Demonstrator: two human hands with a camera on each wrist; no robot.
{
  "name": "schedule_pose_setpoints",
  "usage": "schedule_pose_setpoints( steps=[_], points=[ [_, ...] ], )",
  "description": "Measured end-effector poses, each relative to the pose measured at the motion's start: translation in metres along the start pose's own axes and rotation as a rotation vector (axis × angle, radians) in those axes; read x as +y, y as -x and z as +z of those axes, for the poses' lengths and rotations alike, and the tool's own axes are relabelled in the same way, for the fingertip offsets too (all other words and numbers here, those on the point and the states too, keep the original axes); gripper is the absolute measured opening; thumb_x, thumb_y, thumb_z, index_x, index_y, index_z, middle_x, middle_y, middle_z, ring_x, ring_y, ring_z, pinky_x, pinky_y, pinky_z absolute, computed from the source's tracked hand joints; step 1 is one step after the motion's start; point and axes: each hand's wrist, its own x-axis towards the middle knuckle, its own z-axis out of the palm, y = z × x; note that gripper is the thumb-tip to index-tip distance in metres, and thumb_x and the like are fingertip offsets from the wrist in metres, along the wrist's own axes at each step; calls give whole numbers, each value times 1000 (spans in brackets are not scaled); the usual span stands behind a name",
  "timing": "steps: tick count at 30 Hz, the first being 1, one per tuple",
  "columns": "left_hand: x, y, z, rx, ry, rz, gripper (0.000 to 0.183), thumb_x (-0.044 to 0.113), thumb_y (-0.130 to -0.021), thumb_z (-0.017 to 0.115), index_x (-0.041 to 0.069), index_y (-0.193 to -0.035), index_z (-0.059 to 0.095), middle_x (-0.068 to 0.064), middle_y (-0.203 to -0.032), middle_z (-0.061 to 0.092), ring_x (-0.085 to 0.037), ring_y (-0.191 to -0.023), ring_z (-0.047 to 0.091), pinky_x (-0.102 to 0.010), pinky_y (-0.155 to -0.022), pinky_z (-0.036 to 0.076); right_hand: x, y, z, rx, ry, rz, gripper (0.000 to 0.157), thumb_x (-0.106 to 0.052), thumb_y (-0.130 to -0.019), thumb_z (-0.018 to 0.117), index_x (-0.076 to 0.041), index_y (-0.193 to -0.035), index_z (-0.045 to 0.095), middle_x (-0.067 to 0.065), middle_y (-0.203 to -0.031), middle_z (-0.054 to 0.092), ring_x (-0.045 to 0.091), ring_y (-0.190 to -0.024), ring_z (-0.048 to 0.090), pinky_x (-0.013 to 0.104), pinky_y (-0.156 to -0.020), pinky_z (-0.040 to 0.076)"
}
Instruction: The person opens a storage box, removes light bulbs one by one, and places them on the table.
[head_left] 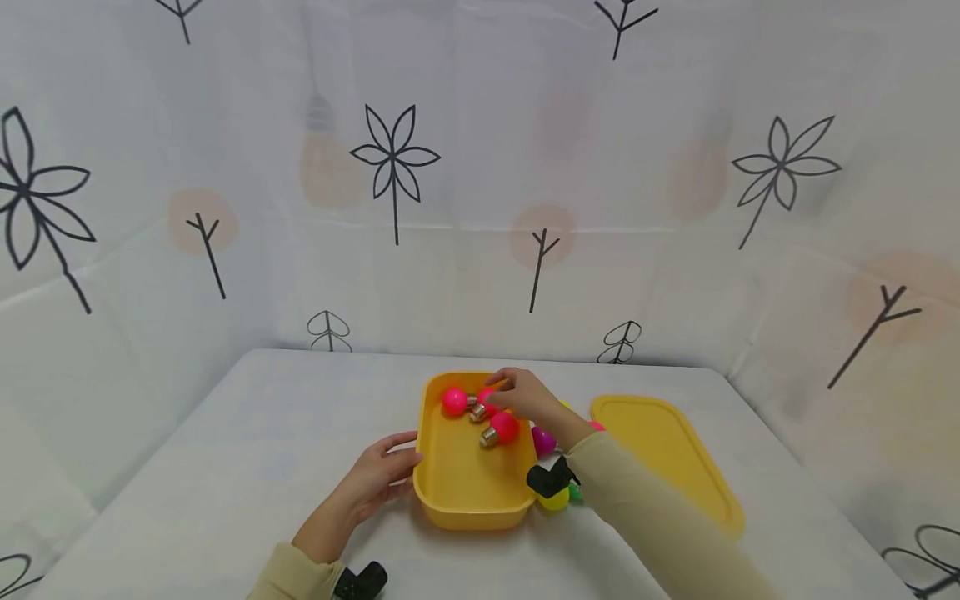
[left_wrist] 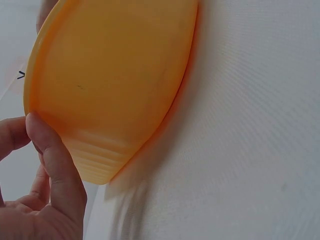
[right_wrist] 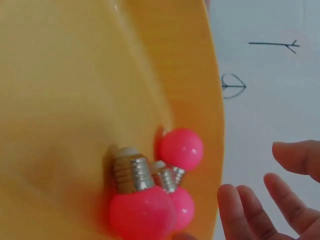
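Observation:
A yellow plastic box (head_left: 474,483) stands on the table with three pink light bulbs in its far half. In the head view these are the left bulb (head_left: 454,402), the nearer bulb (head_left: 504,427) and a third bulb partly behind the right hand; all have silvery screw bases. My left hand (head_left: 384,473) touches the box's left side, fingertips at the rim. Above the far right part of the box is my right hand (head_left: 525,395), fingers loosely spread. From the right wrist, the fingers (right_wrist: 231,212) appear beside the rim, holding nothing, near the large bulb (right_wrist: 142,215).
Right of the box, partly under the right arm, lie a purple bulb (head_left: 543,442), a yellow round piece (head_left: 555,500) and a bit of green (head_left: 576,492). Farther right a flat yellow lid (head_left: 660,442) rests on the white table (head_left: 300,467). A patterned cloth hangs behind.

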Motion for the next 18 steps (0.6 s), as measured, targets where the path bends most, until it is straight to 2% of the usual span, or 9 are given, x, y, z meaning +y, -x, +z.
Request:
schedule_pose_setpoints(
  steps=[6, 13, 18],
  points=[
    [1, 0, -2, -1, -4, 3, 51, 19, -90, 62, 3, -134, 43, -15, -110, 62, -22, -83, 61, -30, -72, 53, -2, -7, 10, -11, 48, -7, 35, -17, -84, 66, -5, -117, 59, 8, -97, 58, 26, -90, 56, 40, -86, 47],
    [1, -1, -1, 11, -13, -5, 52, 20, -89, 63, 3, -134, 44, -15, -110, 62, -23, -84, 61, -30, -72, 53, -4, -10, 18, -87, -81, 29, 35, -15, -87, 64, -1, -118, 57, 13, -99, 58, 35, -93, 60, 44, -82, 50],
    [0, -2, 0, 3, -15, 1, 53, 20, -88, 64, 3, -134, 43, -15, -110, 62, -22, -83, 61, -29, -71, 53, -3, -13, 25, -170, -47, 48, 37, -13, -84, 66, 0, -117, 56, 12, -98, 59, 35, -93, 55, 43, -75, 53]
  ],
)
